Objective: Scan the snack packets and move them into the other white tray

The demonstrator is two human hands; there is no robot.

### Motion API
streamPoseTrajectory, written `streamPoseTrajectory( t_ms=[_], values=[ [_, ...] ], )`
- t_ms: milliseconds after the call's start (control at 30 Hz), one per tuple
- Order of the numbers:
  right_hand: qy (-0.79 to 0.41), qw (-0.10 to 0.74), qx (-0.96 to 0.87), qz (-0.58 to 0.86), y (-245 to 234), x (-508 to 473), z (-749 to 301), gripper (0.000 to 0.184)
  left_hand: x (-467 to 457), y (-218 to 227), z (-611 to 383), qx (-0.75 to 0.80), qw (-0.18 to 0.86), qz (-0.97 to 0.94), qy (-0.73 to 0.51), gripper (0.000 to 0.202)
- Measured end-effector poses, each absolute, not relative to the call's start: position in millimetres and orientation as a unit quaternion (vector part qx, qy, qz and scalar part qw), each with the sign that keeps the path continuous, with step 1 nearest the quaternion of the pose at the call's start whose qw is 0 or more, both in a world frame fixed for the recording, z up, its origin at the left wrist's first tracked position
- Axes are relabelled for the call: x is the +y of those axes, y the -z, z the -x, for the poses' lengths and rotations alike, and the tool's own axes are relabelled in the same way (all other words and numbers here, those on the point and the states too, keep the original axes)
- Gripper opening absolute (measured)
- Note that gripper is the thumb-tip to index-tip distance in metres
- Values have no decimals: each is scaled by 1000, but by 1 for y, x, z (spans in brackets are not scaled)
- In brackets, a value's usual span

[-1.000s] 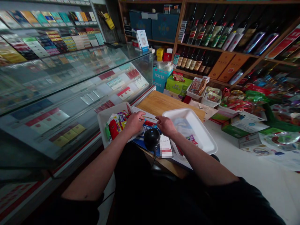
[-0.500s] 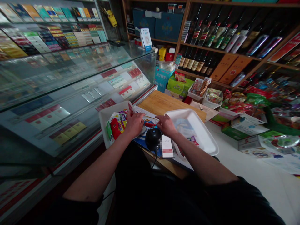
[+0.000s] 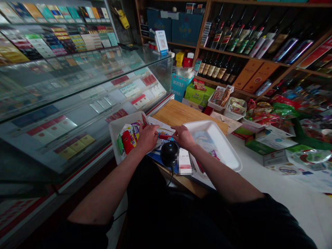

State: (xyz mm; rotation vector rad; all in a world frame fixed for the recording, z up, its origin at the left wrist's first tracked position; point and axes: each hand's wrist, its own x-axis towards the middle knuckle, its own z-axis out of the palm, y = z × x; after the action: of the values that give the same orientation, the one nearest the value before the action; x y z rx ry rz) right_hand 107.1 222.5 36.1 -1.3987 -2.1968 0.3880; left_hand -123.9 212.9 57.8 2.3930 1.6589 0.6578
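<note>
Pinching small red packet [image 3: 164, 137] at both ends with left hand [image 3: 148, 137] and right hand [image 3: 183, 137], fingers curled. Held over wooden table [image 3: 178, 114], between snack tray [image 3: 112, 129] and white tray [image 3: 228, 152].

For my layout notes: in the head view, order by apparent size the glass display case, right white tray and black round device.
Glass display case, clearly largest.
Right white tray.
Black round device, smallest, although nearest the camera.
</note>
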Motion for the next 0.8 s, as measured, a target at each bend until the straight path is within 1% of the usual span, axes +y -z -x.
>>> streamPoseTrajectory(
  t_ms=[167,367,533,633,733,800],
  values=[
    [-150,249,-812,506,-57,229,-89,46,222,-67,140,571,60,-789,-220,41],
    [-154,199,-832,494,-74,225,-40,49,233,-78,178,584,43,-786,-197,42],
    [-186,154,-818,522,-73,211,12,46,238,-77,215,594,44,-790,-146,42],
    [-199,127,-812,534,-69,200,37,42,237,-71,230,608,66,-782,-122,41],
    [-191,121,-817,531,-67,188,48,34,230,-67,236,621,92,-768,-123,42],
    [-182,130,-820,527,-69,182,45,32,223,-68,234,626,92,-762,-137,42]
  ],
)
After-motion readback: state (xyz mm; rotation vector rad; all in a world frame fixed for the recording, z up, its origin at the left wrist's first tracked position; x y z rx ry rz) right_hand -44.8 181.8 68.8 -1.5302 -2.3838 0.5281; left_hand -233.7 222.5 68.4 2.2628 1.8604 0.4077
